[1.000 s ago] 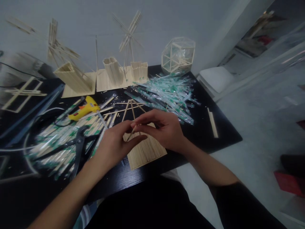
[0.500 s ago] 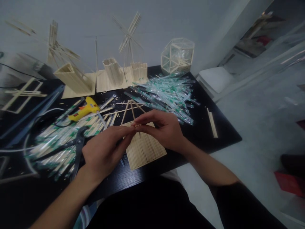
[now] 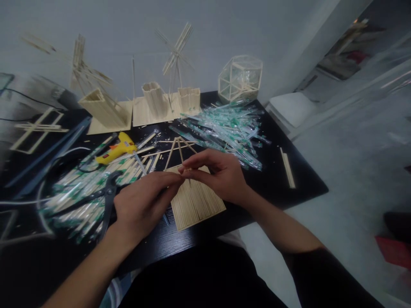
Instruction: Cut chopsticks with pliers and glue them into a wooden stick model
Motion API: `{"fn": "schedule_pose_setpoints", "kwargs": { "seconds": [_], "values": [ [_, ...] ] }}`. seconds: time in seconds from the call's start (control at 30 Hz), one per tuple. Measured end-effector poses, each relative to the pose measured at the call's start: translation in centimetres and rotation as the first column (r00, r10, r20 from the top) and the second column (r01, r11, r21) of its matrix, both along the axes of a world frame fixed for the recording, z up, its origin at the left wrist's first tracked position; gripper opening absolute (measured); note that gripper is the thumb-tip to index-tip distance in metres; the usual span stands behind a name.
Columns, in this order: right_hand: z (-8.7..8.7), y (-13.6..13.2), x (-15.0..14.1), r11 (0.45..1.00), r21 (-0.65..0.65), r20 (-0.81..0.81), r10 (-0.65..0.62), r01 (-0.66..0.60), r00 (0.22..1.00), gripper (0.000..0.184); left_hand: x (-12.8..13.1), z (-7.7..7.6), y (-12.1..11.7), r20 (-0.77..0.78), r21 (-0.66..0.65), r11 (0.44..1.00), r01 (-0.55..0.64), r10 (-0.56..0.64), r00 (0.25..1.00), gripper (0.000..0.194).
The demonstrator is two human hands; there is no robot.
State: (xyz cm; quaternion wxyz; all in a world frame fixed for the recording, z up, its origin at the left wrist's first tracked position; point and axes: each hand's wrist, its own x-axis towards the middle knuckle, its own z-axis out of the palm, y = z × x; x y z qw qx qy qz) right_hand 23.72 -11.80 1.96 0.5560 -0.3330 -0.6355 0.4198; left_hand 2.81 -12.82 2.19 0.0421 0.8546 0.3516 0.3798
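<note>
My left hand (image 3: 146, 199) and my right hand (image 3: 221, 173) meet fingertip to fingertip, both closed in a pinch. A small pale bit shows between the fingertips, too hidden to name. Beneath them, a flat panel of wooden sticks (image 3: 195, 205) laid side by side rests near the table's front edge. Thin sticks joined in a peak (image 3: 178, 140) rise behind the panel; my hands partly hide where they meet it. Left of my left hand lie dark-handled pliers (image 3: 109, 192), on a pile of wrapped sticks (image 3: 77, 184). A yellow glue gun (image 3: 117, 149) lies further back on that pile.
On the black table (image 3: 266, 184) a heap of clear and green wrappers (image 3: 227, 128) lies at the back right. Stick models (image 3: 154, 102) and a faceted stick frame (image 3: 240, 79) stand along the wall. Loose sticks (image 3: 287, 169) lie at right; a white stool (image 3: 289, 107) stands beyond.
The view has shifted slightly, so the table's things appear a little lower and further right. My hands keep the same pinch over the panel.
</note>
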Motion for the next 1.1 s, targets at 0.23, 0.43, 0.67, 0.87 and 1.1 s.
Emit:
{"fn": "schedule_pose_setpoints", "kwargs": {
  "seconds": [0.23,0.43,0.67,0.87,1.1],
  "values": [
    [0.3,0.1,0.1,1.000,-0.012,0.048,-0.013,0.014,0.999,0.011,0.2,0.3,0.1,0.059,-0.086,0.995,-0.043,0.048,0.997,0.015],
    [0.2,0.1,0.1,0.999,0.025,0.062,-0.033,0.032,0.998,0.009,0.8,-1.5,1.3,0.006,-0.451,0.892,-0.021,0.026,1.000,0.027],
    [0.5,0.2,0.1,0.997,0.069,0.075,-0.029,0.024,0.997,0.010,1.4,-4.1,1.9,-0.076,-0.556,0.831,0.000,-0.051,0.996,0.013],
    [0.7,0.1,0.1,0.997,0.068,0.104,-0.044,0.037,0.994,0.009,1.5,-4.2,1.8,-0.049,-0.540,0.841,0.014,-0.048,0.998,0.008],
    [0.3,0.1,0.2,0.995,0.090,0.109,-0.041,0.031,0.993,0.009,1.4,-4.2,1.8,-0.048,-0.514,0.857,0.030,-0.063,0.997,0.007]
  ]
}}
